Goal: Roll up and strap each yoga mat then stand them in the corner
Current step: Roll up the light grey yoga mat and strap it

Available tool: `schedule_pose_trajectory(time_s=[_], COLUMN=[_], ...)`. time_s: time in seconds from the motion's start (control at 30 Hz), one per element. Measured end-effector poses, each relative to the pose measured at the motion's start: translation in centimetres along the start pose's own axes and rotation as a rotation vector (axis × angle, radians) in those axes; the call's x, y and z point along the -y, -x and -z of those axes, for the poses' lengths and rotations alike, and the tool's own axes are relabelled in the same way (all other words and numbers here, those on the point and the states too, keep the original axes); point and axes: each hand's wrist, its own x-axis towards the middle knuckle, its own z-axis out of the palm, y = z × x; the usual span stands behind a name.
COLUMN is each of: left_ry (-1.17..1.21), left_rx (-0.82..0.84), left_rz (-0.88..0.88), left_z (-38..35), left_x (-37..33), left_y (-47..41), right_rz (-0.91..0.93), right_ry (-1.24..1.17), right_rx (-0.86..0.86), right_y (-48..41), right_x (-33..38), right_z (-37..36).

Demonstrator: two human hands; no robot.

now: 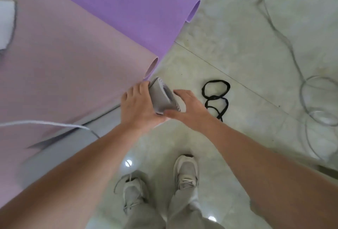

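At the far left a pink mat [64, 55] is seen spread flat on the tiled floor [237, 27], its right end curled upward. Just beyond it a purple mat [128, 5] is laid out the same way, with its own right end curled. Below the pink mat, the unrolled part of a grey mat [54, 152] is stretched across the floor, and its rolled end is lifted at the centre, just beside the pink mat's curled corner. The roll is gripped on its left side by the left hand [135, 104], whose fingers [144, 87] are curled over the top of it. Its open end is held by the right hand [190, 108], the thumb pressed against the near edge and the fingers wrapped behind. To the right, black straps [215, 95] are left looped on the floor, apart from the hands. Farther right a white cable [311, 97] is coiled. Two grey shoes [185, 174] are planted below the roll.
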Motion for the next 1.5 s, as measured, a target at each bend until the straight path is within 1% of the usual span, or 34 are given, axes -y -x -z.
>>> schedule_pose_trajectory(time_s=[0.07, 0.1, 0.2, 0.27, 0.37, 0.43, 0.5, 0.53, 0.6, 0.7, 0.8, 0.87, 0.9, 0.97, 1.07, 1.13, 1.2, 1.3, 1.43, 1.5], left_ry=[-0.051, -0.076, -0.099, -0.111, -0.116, -0.11, -0.109, -0.106, -0.091, -0.044, 0.037, 0.105, 0.147, 0.234, 0.36, 0.481, 0.647, 0.837, 0.948, 1.044], left_rx=[-0.001, -0.003, 0.016, 0.031, 0.032, 0.016, 0.018, 0.026, 0.036, 0.003, -0.035, -0.06, -0.072, -0.104, -0.191, -0.276, -0.392, -0.547, -0.669, -0.724], left_rz=[0.003, 0.004, 0.024, 0.031, 0.039, 0.036, 0.021, 0.018, 0.03, 0.059, 0.077, 0.107, 0.127, 0.172, 0.277, 0.363, 0.437, 0.562, 0.815, 0.825], left_z=[-2.5, -3.7, -7.1, -9.1, -11.1, -11.5, -11.1, -10.6, -8.9, -4.5, 2.0, 7.1, 9.8, 15.2, 23.1, 27.2, 30.4, 33.2, 34.3, 33.9], left_x=[-0.3, -0.3, 0.0, 0.2, 0.3, 0.5, 0.8, 0.8, 0.8, 1.1, 2.1, 3.4, 4.3, 6.6, 10.7, 13.8, 17.1, 21.7, 27.1, 29.9], left_y=[-2.2, -3.2, -5.3, -6.2, -6.9, -7.2, -7.1, -7.1, -6.8, -5.8, -3.8, -2.0, -1.1, 1.3, 6.3, 10.4, 14.9, 22.2, 31.4, 35.9], right_rz=[-0.146, -0.209, -0.314, -0.334, -0.293, -0.274, -0.276, -0.266, -0.236, -0.167, -0.076, 0.015, 0.067, 0.156, 0.278, 0.358, 0.441, 0.609, 0.818, 0.918], right_ry=[0.093, 0.177, 0.472, 0.607, 0.758, 0.864, 0.922, 0.909, 0.761, 0.435, 0.012, -0.257, -0.349, -0.437, -0.441, -0.374, -0.25, -0.088, 0.069, 0.153], right_rx=[-0.038, -0.04, -0.034, -0.009, 0.05, 0.012, -0.057, -0.082, -0.163, -0.267, -0.363, -0.366, -0.346, -0.282, -0.148, -0.023, 0.118, 0.252, 0.398, 0.468], right_y=[-1.4, -2.2, -4.6, -6.4, -9.3, -10.7, -11.0, -11.0, -10.4, -8.1, -4.7, -2.3, -1.0, 1.7, 5.8, 8.6, 11.4, 15.2, 20.1, 22.7], right_x=[-4.7, -7.0, -12.2, -14.1, -15.1, -14.9, -14.0, -13.4, -11.5, -6.5, 1.4, 7.9, 11.3, 18.0, 27.6, 33.0, 37.9, 43.6, 49.1, 50.7], right_z=[1.0, 1.4, 2.5, 3.0, 2.4, 1.4, 0.8, 0.8, 1.1, 2.1, 2.7, 2.8, 2.8, 2.2, -0.1, -2.7, -6.2, -12.3, -21.1, -25.6])
